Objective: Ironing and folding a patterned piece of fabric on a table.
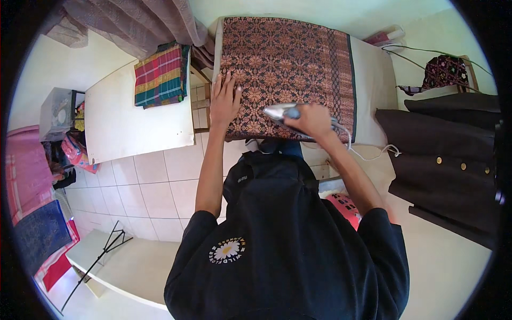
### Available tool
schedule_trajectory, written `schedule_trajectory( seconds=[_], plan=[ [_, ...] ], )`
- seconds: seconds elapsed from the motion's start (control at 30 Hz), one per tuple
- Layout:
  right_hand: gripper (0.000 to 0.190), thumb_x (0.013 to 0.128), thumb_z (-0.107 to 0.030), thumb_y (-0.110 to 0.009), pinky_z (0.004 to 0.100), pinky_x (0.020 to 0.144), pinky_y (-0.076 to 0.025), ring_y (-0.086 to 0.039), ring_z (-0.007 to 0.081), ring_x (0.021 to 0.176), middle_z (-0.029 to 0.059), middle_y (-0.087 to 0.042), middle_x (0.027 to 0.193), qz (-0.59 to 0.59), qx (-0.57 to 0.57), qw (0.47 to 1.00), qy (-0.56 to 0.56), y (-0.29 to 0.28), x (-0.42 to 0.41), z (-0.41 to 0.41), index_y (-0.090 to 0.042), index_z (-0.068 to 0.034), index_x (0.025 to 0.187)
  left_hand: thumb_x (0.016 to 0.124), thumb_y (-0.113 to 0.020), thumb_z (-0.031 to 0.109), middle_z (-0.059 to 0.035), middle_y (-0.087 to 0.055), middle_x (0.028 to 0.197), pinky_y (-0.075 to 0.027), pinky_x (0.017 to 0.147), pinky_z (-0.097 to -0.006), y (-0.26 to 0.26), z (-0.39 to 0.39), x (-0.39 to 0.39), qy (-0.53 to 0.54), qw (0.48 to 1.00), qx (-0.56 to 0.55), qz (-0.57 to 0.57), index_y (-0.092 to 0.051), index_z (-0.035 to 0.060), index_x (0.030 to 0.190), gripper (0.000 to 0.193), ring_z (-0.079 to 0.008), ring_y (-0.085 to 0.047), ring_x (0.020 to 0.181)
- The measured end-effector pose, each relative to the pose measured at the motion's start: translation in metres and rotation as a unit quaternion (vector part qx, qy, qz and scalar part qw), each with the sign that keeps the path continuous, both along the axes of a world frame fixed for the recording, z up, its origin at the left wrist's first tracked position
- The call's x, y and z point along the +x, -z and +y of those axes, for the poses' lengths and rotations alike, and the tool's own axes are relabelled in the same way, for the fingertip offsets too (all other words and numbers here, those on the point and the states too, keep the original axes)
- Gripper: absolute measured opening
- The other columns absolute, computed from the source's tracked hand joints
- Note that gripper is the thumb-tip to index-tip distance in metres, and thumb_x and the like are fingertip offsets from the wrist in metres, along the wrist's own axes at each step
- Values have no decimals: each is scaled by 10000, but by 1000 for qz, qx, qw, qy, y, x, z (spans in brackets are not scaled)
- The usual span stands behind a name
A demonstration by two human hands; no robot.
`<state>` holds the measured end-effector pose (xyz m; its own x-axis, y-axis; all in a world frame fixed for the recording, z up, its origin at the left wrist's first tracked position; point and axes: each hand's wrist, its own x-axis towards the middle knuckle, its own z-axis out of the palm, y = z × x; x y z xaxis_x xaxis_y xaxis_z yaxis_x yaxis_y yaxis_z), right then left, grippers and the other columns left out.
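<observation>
A dark cloth with a copper floral pattern [280, 60] lies spread over a padded ironing table [374, 80]. My right hand [314, 120] grips the handle of an electric iron [278, 111], whose silver tip points left over the near part of the cloth. From the iron's rear a pale cord [368, 159] runs off to the right. Flat on the cloth's left edge rests my left hand [225, 100], fingers apart and pointing away from me. The iron's soleplate is hidden from above.
Left of the ironing table, a white table [140, 128] bears a folded plaid cloth [160, 80]. A grey-brown curtain [160, 20] hangs behind it. Dark jackets with gold buttons [440, 136] hang at right. A black folding stand [100, 256] is at lower left, above a tiled floor [152, 188].
</observation>
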<state>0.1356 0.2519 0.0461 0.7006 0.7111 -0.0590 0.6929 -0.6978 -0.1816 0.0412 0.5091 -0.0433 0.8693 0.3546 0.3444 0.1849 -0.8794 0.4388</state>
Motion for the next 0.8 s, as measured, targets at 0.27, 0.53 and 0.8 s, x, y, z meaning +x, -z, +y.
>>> schedule_trajectory(
  seconds=[0.27,0.53,0.8],
  plan=[
    [501,733,-604,-690,437,600,-544,-679,313,623,145,-647,619,23,40,997,-58,21,-14,27,-731,-105,751,1047,-330,328,-189,-547,1372,-265,1149,-421,-1,11,2,-8,951,-300,-71,-654,4,1183,478,-347,-374,1390],
    [535,722,-618,-689,422,695,-549,-705,299,740,141,-698,749,121,-14,989,-87,1,-58,43,-733,-93,814,992,-529,210,-178,-555,1365,-293,1136,-454,-2,6,3,49,990,-131,-32,-632,-4,1091,257,-385,-369,1385],
    [601,725,-662,-679,470,626,-546,-686,358,666,182,-682,701,-6,-39,970,238,11,18,-113,-739,-71,818,969,-567,223,-174,-536,1370,-291,1139,-454,0,6,2,31,996,-81,-6,-624,4,1105,264,-367,-362,1386]
  ],
)
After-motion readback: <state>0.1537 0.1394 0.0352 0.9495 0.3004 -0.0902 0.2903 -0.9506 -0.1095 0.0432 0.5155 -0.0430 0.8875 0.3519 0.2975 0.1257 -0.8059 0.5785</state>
